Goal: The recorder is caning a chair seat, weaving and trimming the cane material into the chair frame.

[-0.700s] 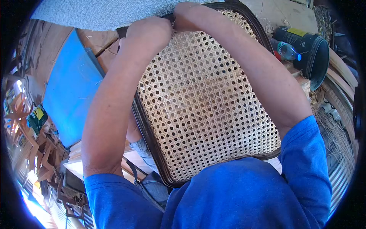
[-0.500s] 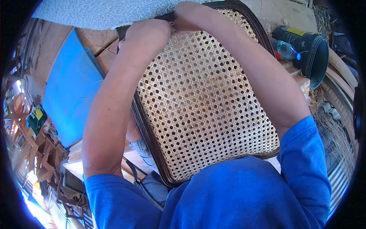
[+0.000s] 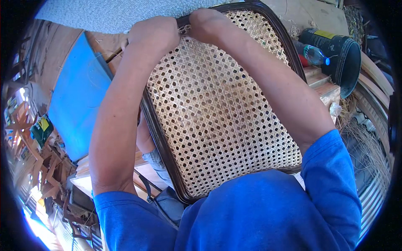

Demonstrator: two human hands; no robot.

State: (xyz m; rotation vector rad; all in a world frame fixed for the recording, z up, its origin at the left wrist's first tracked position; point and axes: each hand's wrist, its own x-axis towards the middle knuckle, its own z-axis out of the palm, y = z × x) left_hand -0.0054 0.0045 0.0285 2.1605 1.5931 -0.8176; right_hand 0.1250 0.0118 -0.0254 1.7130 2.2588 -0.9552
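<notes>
A panel of pale woven cane (image 3: 217, 108) with many small holes fills the middle, set in a dark brown wooden frame (image 3: 161, 144) with rounded corners. It leans close to my body. My left hand (image 3: 155, 35) is closed at the far left part of the frame, over the edge of the weave. Just right of it, my right hand (image 3: 206, 26) is closed too, its knuckles up, against the far rail. The fingertips of both are hidden under the hands, so what they pinch cannot be made out.
A grey-white textured cloth (image 3: 100, 16) lies beyond the frame. To the left is a blue panel (image 3: 77, 98). On the right are a clear plastic bottle (image 3: 315, 55), a dark bucket (image 3: 351, 67), wooden blocks (image 3: 324, 88) and loose fibre strands (image 3: 364, 146).
My left hand has shifted a little to the left. The right hand has come slightly nearer, and more of the far rail now shows. Both hands stay closed.
</notes>
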